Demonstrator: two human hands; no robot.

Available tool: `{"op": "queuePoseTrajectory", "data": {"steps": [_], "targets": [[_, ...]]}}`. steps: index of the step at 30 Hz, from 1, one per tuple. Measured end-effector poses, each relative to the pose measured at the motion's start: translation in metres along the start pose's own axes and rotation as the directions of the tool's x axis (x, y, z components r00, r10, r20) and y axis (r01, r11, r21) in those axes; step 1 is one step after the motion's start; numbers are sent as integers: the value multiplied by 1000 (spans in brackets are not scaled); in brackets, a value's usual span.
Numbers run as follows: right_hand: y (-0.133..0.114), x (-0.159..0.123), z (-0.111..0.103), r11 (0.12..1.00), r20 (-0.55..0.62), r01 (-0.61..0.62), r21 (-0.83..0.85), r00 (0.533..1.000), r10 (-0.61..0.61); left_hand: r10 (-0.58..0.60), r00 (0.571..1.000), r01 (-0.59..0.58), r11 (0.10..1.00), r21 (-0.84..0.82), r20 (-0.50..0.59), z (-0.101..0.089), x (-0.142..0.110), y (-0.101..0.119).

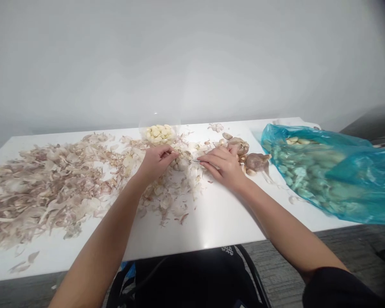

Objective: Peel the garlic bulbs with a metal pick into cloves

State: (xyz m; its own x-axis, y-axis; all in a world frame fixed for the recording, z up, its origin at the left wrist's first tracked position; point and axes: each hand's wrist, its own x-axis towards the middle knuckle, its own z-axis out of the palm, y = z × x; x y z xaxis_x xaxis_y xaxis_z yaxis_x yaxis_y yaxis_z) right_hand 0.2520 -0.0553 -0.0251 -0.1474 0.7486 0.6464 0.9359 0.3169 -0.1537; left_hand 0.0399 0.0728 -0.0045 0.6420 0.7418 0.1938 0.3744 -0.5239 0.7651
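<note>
My left hand is closed in a pinch over the middle of the white table. Whatever lies between its fingertips is too small to make out. Just beside those fingertips are pale garlic pieces and skins. My right hand grips a small thin metal blade, its tip pointing left toward the other hand; the handle is hidden in the fingers. Right of that hand lie whole garlic bulbs with loose unpeeled cloves. Behind my left hand, a clear bowl holds peeled garlic cloves.
A wide heap of papery garlic skins covers the table's left side. On the right, a blue plastic bag full of garlic cloves reaches the front edge. A pale wall stands behind the white table.
</note>
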Motion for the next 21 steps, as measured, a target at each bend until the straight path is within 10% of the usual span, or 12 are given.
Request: {"op": "queuePoseTrajectory", "data": {"steps": [11,21], "targets": [[-3,0,-6,994,61,9,-109,998,-3,34,998,-35,999,-29,-45,7,-1,-1],[-10,0,7,955,174,-254,155,958,227,81,992,-85,996,-35,-92,11,0,0]]}}
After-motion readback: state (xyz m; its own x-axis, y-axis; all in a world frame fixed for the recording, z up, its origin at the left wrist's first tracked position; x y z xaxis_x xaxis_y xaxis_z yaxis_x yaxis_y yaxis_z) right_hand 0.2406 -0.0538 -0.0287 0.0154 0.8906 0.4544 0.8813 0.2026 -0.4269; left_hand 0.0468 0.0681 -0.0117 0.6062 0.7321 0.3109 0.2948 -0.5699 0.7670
